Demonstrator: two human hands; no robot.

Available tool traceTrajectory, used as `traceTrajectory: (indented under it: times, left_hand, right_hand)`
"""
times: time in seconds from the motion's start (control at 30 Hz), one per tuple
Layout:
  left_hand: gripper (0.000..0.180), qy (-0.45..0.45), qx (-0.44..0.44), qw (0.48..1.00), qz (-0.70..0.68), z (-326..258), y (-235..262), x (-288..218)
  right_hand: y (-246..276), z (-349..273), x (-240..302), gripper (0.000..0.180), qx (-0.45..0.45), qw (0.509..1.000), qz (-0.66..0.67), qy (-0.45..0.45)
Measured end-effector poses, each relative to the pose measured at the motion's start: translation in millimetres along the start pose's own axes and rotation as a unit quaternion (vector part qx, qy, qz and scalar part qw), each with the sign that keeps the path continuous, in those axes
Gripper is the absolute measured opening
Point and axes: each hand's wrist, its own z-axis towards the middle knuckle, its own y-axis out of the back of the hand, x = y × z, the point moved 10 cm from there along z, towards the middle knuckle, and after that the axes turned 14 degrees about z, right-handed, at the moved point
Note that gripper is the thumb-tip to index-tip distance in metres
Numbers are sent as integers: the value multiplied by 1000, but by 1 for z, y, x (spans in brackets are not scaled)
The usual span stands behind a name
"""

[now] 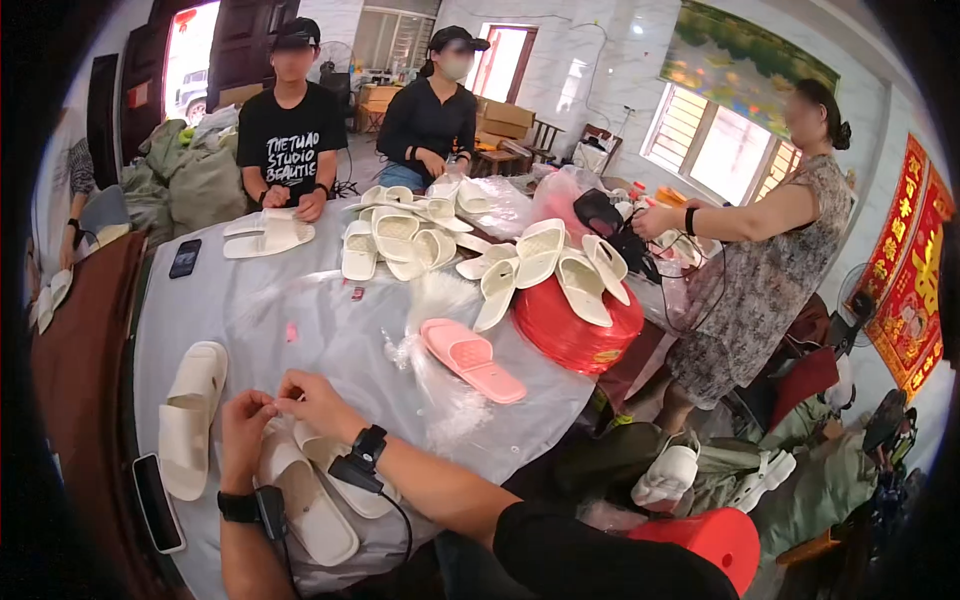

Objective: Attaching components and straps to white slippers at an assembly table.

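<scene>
My left hand [246, 420] and my right hand [314, 400] meet at the fingertips above a pair of cream slippers. Both are pinched closed; whatever lies between the fingers is too small to make out. Below them, a cream slipper [310, 510] rests on the covered table with its toe strap partly hidden by my left hand. Its partner, another cream slipper [362, 496], is mostly covered by my right forearm. Left of my left hand lies a further pair of cream slippers [185, 450], overlapping. A single pink slipper [470, 360] sits beyond my right hand.
Cream slippers [395, 235] are heaped at the far side, more on a red plastic roll [590, 335]. Phones lie at the left edge [158, 505] and far left [185, 258]. Another red roll [735, 545] is at lower right. Several people surround the table [250, 295].
</scene>
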Motion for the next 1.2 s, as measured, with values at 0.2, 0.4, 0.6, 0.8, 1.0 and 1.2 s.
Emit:
traceTrajectory:
  times: [0.2,0.4,0.6,0.8,1.0,1.2]
  left_hand:
    - [3,-10,10,1000,22,-1,-5,-14]
    - [2,-9,-4,997,80,-6,-5,-27]
    - [4,-29,-13,999,37,-9,-4,-30]
    - [3,-19,2,1000,16,-1,-9,-19]
    - [4,-15,12,1000,0,-6,-7,-19]
    - [4,-3,31,999,15,-2,-15,-14]
  right_hand:
    - [4,1,-1,14,-11,999,-11,31]
    - [3,0,2,21,-21,998,-32,47]
    - [1,-5,14,13,-39,999,-2,27]
    - [13,1,8,10,-48,995,-22,83]
    - [12,-1,14,11,-83,992,-29,93]
    - [21,-3,16,13,-102,990,-23,93]
